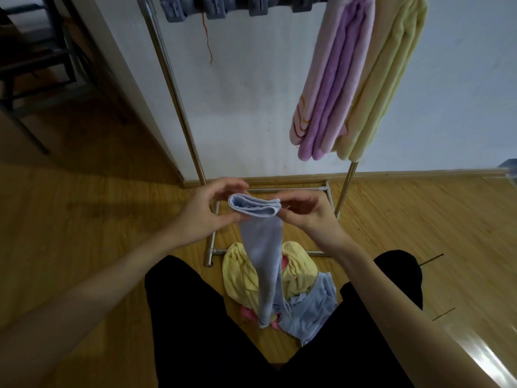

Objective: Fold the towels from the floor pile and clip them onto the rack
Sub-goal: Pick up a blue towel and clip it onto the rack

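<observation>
Folded lavender towel (260, 247) in the pinching grip of left hand (207, 211) and right hand (306, 214), no legible writing.

Wood plank floor (84, 219) filled lower frame. White wall (251, 93) stood centre and right, wooden skirting (419, 173) along its base. Dark chair frame (33, 65) at upper left.

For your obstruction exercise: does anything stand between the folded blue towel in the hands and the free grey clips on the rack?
Nothing visible does. Both hands, left hand and right hand, pinch the blue towel; open space lies up to the grey clips. The hung towels are off to the right.
</observation>
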The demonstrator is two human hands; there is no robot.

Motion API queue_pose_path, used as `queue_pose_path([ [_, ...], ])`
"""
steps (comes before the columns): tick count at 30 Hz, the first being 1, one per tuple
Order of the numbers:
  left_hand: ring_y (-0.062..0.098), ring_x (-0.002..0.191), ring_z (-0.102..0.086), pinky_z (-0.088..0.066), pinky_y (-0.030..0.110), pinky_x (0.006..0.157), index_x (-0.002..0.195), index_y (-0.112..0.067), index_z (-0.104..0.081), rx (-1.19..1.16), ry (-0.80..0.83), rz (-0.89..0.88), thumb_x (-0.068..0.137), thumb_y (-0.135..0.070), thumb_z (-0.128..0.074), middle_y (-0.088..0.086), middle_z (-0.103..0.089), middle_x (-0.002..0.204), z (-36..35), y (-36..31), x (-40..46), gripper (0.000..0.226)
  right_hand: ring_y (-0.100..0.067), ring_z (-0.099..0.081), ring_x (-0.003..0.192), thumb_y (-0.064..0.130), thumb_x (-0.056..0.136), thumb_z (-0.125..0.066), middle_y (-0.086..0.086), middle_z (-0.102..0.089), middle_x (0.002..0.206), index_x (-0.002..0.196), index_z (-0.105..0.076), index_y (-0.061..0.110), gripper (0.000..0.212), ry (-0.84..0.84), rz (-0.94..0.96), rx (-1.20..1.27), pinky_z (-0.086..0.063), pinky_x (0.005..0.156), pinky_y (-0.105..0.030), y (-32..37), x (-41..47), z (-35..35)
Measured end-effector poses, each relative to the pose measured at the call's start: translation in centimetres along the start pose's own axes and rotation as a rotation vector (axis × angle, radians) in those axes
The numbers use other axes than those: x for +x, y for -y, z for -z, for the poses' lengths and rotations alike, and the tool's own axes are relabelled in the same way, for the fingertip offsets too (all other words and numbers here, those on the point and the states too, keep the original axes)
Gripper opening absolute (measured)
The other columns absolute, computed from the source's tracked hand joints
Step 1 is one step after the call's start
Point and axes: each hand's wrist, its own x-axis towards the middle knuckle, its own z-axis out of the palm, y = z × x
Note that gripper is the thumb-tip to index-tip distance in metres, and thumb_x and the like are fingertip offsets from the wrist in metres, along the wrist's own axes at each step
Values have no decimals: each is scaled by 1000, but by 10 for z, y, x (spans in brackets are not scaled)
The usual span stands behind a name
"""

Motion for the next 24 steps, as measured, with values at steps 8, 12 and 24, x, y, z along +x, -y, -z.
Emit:
queue_pose_path([
  [8, 1, 76, -64, -51, 14, 71, 85, -17, -69, -285, -237, 77, 76, -5, -72, -14, -71, 76, -27, -12, -1, 15, -17, -60, 81, 1, 77, -66, -5, -69, 88, 94, -71, 22, 27, -67, -38, -156, -49, 73, -34, 17, -5, 7],
  [12, -1, 74, -64, -51, 12, 69, 85, -17, -69, -244, -234, -13, 76, -3, -73, -18, -70, 74, -30, -28, 1, 18, -17, -59, 79, 9, 77, -72, -4, -70, 93, 105, -69, 16, 29, -1, 29, -323, -46, 70, -42, 33, 0, 14],
  [24, 6, 85, -68, -53, 16, 74, 98, -8, -67, -274, -178, -33, 62, -8, -79, -2, -72, 91, -5, -29, -5, 38, -23, -61, 84, 10, 89, -64, -16, -66, 90, 100, -67, -4, 18, 183, 66, -364, -48, 73, -42, 59, 41, 3],
])
